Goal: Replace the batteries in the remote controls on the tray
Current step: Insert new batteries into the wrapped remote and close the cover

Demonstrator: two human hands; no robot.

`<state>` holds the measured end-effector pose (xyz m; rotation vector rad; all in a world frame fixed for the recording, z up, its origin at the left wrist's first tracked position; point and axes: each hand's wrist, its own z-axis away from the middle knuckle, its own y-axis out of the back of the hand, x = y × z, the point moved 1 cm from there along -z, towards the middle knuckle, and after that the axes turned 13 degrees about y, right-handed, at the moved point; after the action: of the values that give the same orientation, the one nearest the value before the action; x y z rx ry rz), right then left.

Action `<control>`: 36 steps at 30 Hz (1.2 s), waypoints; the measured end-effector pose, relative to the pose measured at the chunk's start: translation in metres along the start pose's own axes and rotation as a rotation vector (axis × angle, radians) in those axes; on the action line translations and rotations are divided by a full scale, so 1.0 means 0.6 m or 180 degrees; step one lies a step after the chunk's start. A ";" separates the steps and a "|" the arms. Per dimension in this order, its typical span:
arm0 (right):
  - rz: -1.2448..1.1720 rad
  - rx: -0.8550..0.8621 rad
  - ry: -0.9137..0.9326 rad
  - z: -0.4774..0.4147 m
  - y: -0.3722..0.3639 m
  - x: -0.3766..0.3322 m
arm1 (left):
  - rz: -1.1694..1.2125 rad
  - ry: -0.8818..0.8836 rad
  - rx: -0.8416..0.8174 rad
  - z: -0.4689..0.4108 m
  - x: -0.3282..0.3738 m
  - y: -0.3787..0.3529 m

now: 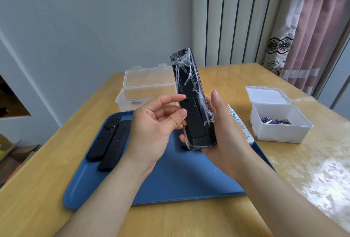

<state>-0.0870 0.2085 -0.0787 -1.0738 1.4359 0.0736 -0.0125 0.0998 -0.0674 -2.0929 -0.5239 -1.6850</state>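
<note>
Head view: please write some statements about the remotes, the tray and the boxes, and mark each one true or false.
1. The right hand holds a black remote wrapped in plastic film, above the tray. True.
2. Two black remotes lie on the left part of the tray. True.
3. The white box with batteries has its lid shut. False: the white box is open, its lid raised behind it.
4. The clear box stands on the tray. False: the clear box stands on the table, behind the tray.
</note>
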 end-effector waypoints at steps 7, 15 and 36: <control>0.0085 -0.0057 0.0067 0.001 -0.002 0.001 | 0.0027 0.0029 0.0002 -0.003 0.002 0.004; 0.0121 -0.0081 0.0125 0.001 -0.003 0.003 | -0.0083 -0.0091 0.0021 -0.003 0.003 0.005; 0.0311 0.0194 0.0155 0.006 -0.001 -0.001 | -0.2940 -0.1892 0.0510 0.006 -0.014 -0.005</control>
<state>-0.0839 0.2106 -0.0786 -0.9612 1.5250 0.0737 -0.0129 0.1036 -0.0759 -2.3652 -1.9683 -1.2504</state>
